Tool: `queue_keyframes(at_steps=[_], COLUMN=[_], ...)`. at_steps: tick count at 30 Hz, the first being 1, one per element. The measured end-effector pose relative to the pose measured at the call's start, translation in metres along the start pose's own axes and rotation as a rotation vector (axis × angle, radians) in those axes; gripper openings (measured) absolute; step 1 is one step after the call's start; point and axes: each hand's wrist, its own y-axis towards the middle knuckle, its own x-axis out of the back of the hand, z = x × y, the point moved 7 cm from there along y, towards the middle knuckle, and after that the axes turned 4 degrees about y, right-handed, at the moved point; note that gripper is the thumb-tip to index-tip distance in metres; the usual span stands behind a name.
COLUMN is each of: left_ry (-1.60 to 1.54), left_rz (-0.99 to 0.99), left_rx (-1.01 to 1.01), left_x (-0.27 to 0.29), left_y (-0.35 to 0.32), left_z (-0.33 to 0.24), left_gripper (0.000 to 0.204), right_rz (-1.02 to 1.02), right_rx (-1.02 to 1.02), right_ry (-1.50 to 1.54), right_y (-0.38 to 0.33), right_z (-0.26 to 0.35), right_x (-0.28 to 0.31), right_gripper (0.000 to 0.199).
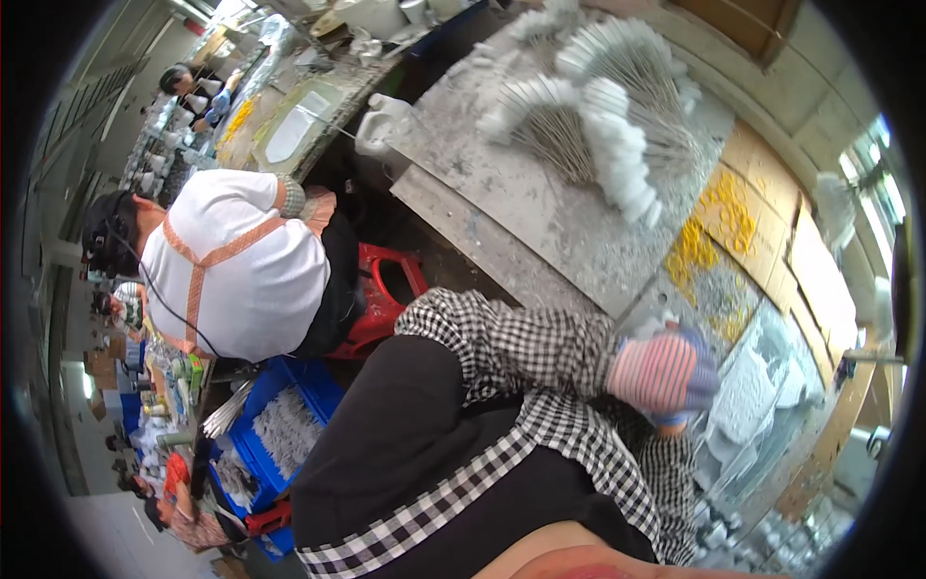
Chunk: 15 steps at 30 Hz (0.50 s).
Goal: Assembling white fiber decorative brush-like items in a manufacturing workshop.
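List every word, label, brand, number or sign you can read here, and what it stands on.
None can be read.
White jug: no legible label.
Blue bins: no lettering can be made out.
Cardboard on the bench: no readable print.
Brown boxes in the left background: too small and blurred to tell.
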Motion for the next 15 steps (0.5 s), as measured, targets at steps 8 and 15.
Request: queue_keyframes(at_steps=[8,15], left_ry=[-0.275,-0.324], left_rz=[-0.396,-0.238], left_rx=[-0.597,-0.534], left_x=[0.128,0.077], left_y=[0.018,0.031], left_z=[0.014,0.014], left_gripper=[0.035,0.033], right_rz=[-0.289,-0.214], right_rx=[0.256,-0.110], right_ry=[-0.055,0.069], right_y=[0.033,0.005], right_z=[0.056,-0.002], right_x=[0.021,-0.005], right_gripper=[0.036,0.028])
